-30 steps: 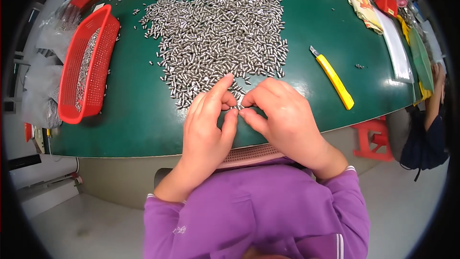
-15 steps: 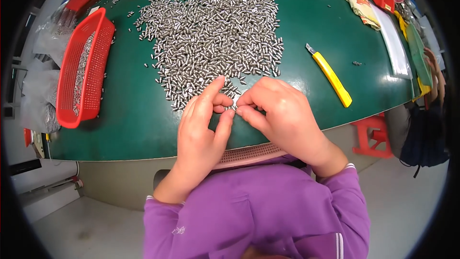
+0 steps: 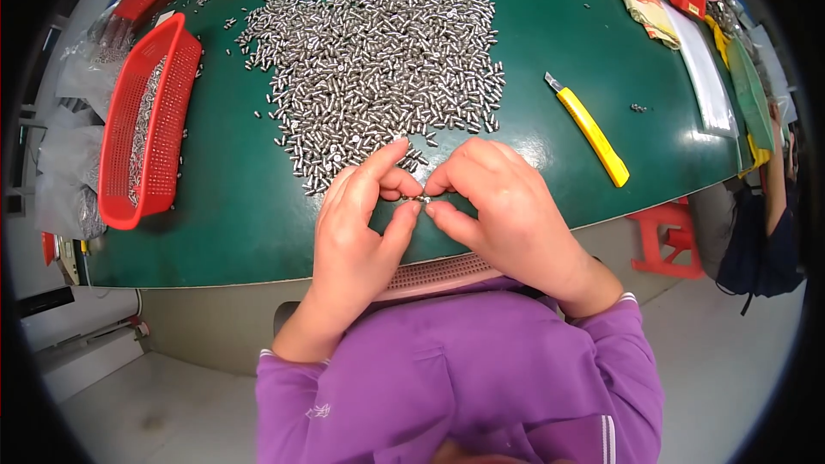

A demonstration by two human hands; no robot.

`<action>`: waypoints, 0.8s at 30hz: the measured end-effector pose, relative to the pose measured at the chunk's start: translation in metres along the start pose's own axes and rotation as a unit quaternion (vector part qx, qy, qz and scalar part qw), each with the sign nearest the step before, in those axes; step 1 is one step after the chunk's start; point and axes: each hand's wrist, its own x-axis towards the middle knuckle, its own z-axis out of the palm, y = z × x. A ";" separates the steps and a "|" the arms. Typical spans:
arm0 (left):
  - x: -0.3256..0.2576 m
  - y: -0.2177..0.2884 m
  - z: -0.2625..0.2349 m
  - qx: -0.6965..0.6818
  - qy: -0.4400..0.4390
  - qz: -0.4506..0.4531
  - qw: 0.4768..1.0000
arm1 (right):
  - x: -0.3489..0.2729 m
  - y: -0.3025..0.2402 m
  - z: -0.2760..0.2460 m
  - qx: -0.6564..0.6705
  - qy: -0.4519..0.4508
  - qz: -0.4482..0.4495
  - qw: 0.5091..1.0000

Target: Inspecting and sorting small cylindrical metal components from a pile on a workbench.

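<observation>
Just in front of a big spread of small silver metal parts (image 3: 378, 60), my two hands meet at the fingertips. They are short and cylindrical, and some look tapered at one end. My left hand (image 3: 352, 219) pinches a small metal part (image 3: 416, 198) between thumb and a curled finger, its index finger raised toward the pile. From the other side, my right hand (image 3: 507, 206) closes thumb and index finger on the end of the same small piece. Fingers cover much of it, so whether it is one part or several joined cannot be made out.
On the green table (image 3: 232, 232), a red perforated basket (image 3: 142, 129) at the left holds more metal parts. A yellow utility knife (image 3: 595, 139) lies at the right, blade out. Farther right are a cloth (image 3: 640, 0) and plastic bags (image 3: 700, 77). A red stool (image 3: 666, 241) stands beyond the edge.
My right fingertips have spread slightly around the small metal part, and more of it shows between the hands. The whole view has shifted a little; the pile looks the same.
</observation>
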 end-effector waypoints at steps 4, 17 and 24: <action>0.000 -0.002 0.001 -0.034 -0.001 0.002 0.999 | 0.000 0.001 0.001 -0.002 -0.007 -0.001 1.000; 0.000 0.004 -0.001 -0.024 -0.002 -0.016 1.000 | 0.003 -0.005 0.005 -0.048 -0.001 0.002 0.999; 0.000 0.003 -0.003 -0.010 -0.008 -0.017 1.000 | 0.004 -0.001 0.004 -0.027 -0.015 -0.011 0.999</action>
